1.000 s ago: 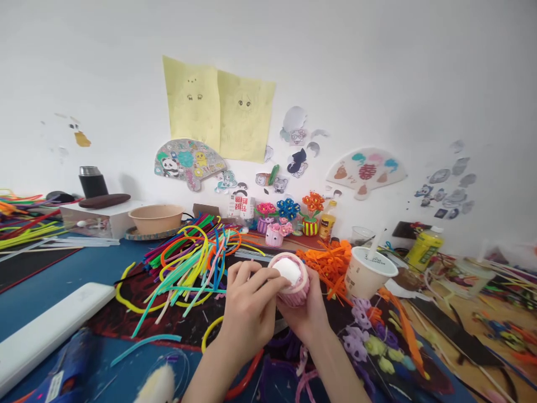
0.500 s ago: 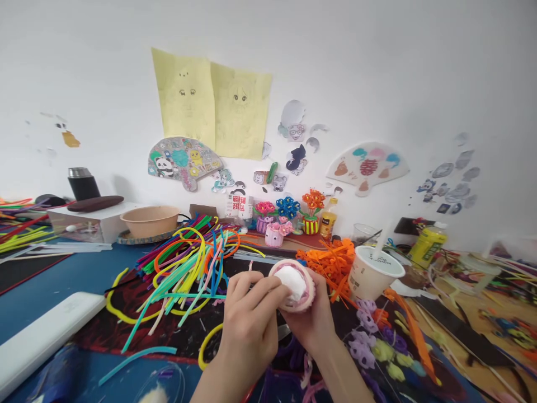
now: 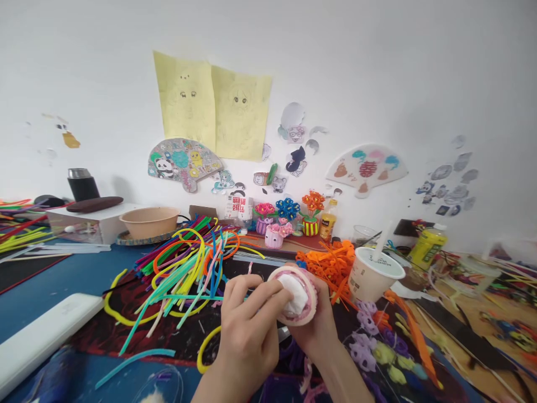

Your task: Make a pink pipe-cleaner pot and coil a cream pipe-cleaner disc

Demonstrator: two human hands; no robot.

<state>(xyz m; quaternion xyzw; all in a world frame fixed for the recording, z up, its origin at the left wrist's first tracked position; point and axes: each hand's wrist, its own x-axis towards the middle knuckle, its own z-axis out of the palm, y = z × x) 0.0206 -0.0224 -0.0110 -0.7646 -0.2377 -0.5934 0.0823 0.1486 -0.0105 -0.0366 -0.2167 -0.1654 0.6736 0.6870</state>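
Tilted towards me in front of my chest is a small round pot (image 3: 311, 299) with a pale pink fuzzy rim, apparently wound from pipe cleaners. My right hand (image 3: 316, 324) wraps its right side and underside. Inside the opening lies a soft white wad (image 3: 297, 296), surrounded by a darker pink inner edge. My left hand (image 3: 250, 319) reaches in from the left with bent fingers, their tips pressing on the wad. Its thumb is hidden. A thin pink tip (image 3: 250, 267) sticks up behind the left knuckles.
Loose coloured pipe cleaners (image 3: 188, 274) spread to the left on a dark mat. On the right are an orange heap (image 3: 329, 263), a paper cup with straw (image 3: 373, 277) and lilac fuzzy pieces (image 3: 363, 341). Finished flower pots (image 3: 274, 236) line the wall. A white bar (image 3: 46, 341) lies at left.
My left fingertips have pushed further into the pot's opening, and more of the white wad lies under them. The pot has tipped and shifted slightly down and right.
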